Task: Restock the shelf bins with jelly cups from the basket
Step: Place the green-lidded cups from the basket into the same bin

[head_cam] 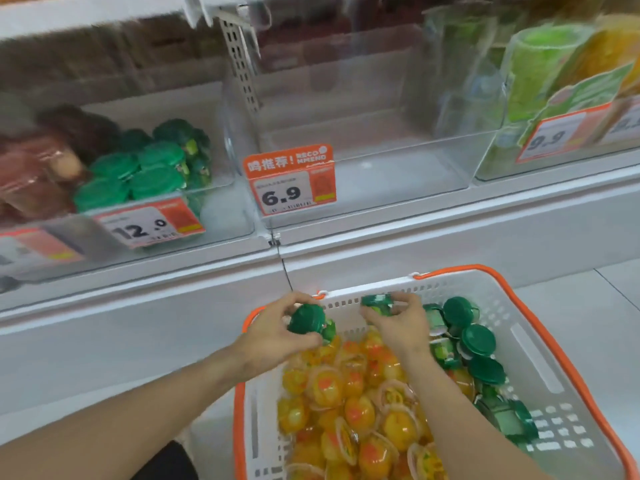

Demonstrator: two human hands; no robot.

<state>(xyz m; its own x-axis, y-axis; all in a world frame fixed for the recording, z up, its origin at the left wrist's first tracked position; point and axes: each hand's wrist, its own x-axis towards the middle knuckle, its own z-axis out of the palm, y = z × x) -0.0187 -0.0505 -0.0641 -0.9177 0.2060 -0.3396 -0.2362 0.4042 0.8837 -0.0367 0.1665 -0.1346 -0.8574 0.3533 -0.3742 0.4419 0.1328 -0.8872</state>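
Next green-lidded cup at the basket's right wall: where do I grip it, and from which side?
Pinch the round lid rim of the green-lidded cup from above and the left; its lid faces up, and the basket wall probably blocks the right.

Both hands gripping green jelly cups, above basket

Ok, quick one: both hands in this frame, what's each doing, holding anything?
Left hand: grips a green-lidded jelly cup over the basket.
Right hand: pinches another green jelly cup at the basket's far rim.
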